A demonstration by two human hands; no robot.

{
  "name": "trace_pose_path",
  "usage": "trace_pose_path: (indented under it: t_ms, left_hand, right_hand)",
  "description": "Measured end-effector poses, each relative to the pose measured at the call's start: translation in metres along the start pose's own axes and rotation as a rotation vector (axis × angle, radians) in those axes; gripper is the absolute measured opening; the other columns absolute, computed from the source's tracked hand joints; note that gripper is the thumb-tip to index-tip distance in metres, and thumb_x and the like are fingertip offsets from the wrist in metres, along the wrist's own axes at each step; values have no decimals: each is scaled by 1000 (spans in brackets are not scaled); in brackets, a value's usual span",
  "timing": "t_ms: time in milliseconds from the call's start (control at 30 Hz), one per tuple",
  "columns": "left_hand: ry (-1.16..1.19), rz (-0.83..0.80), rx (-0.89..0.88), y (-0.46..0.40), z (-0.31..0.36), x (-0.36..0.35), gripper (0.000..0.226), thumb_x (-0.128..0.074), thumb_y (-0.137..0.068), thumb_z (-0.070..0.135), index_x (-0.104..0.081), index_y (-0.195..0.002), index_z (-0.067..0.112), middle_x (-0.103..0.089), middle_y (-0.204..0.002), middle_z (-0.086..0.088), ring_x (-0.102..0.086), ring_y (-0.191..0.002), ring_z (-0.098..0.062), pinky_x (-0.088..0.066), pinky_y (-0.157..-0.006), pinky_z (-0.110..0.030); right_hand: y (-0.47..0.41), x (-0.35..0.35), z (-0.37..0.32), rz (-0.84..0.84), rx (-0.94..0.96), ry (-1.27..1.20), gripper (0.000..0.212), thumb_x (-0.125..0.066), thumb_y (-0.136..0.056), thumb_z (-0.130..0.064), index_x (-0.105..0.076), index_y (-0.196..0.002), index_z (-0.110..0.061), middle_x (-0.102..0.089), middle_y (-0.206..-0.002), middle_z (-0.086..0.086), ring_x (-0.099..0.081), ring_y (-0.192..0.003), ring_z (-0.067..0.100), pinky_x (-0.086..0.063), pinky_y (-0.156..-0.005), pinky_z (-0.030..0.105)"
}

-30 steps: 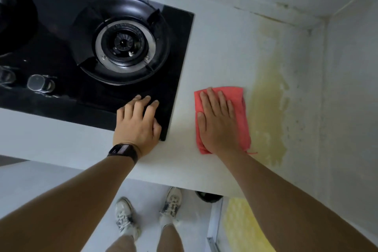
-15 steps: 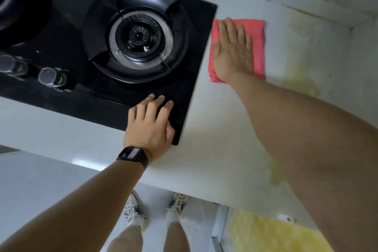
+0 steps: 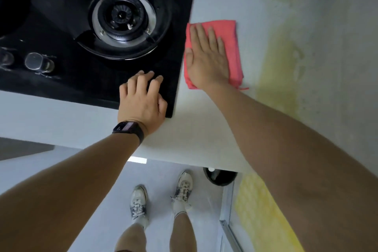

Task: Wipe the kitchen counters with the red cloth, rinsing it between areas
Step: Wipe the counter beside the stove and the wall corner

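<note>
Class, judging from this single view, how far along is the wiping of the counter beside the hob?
Done: nothing can be confirmed; the strip of white counter near the hob shows no marks. In hand: the right hand presses flat on the folded red cloth beside the hob's edge, while the left hand rests on the hob. Left: the yellow stain right of the cloth remains, and no rinse is visible.
</note>
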State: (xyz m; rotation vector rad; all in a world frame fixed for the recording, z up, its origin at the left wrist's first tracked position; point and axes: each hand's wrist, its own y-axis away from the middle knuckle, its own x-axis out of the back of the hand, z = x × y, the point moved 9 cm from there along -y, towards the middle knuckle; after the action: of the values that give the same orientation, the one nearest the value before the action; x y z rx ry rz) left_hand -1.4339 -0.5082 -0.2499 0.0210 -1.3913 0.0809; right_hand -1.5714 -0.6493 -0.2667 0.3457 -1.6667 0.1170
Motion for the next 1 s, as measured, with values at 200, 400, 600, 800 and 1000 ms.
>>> trace_pose_path:
  t_ms: [200, 400, 600, 800, 1000]
  left_hand:
    - [15, -4, -5, 1, 0, 2, 49, -45, -94, 30, -51, -140, 14, -50, -144, -14, -42, -135, -39, -36, -102, -54]
    - [19, 2, -15, 4, 2, 2, 47, -44, -94, 31, -49, -139, 15, -48, -144, -14, -42, -132, -40, -35, -102, -54]
    - [34, -2, -25, 5, 4, 5, 49, -42, -93, 32, -51, -138, 14, -50, -142, -14, -44, -131, -38, -36, -102, -53]
    - [-95, -48, -111, 9, 15, 8, 51, -46, -93, 25, -43, -140, 6, -45, -148, -19, -37, -140, -43, -33, -110, -62]
    - [-36, -26, -245, 16, 85, 18, 56, -52, -88, 15, -42, -142, 6, -42, -153, -17, -31, -147, -44, -22, -122, -59]
  right_hand:
    - [110, -11, -16, 95, 53, 0, 58, -26, -108, -40, -28, -163, -21, -29, -169, 0, -24, -156, 26, -17, -126, 47]
    - [177, -22, 4, 47, 3, 14, 58, -24, -109, -42, -25, -164, -24, -25, -170, -2, -21, -157, 25, -15, -127, 47]
    - [192, -25, 14, 21, -27, -15, 59, -22, -109, -44, -23, -164, -25, -23, -171, -4, -19, -157, 24, -13, -128, 46]
    - [223, -21, 37, 7, -84, -43, 59, -25, -108, -44, -23, -164, -27, -22, -171, -7, -17, -158, 23, -11, -128, 44]
    - [257, -17, 92, -47, -107, -54, 59, -23, -108, -46, -17, -165, -30, -15, -172, -10, -11, -159, 19, -5, -129, 42]
